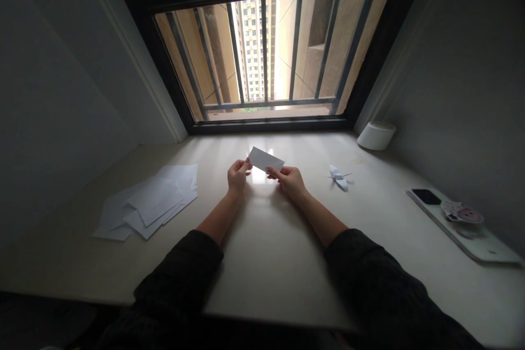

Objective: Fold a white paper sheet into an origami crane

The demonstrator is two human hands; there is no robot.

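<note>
A small rectangular piece of paper [265, 158], greyish white against the light, is held up over the table between both hands. My left hand [238, 175] pinches its left end between thumb and fingers. At the lower right corner my right hand [290, 179] grips it, thumb on the near face. The paper tilts slightly, its left end higher. Whether it is folded I cannot tell. To the right of my right hand lies a folded white paper crane [339, 178] on the tabletop.
A loose pile of white paper sheets [151, 199] lies on the left of the pale table [262, 262]. On the right rests a phone [463, 224] with a cartoon grip on its back. A white cylindrical object [376, 135] stands by the barred window [266, 54].
</note>
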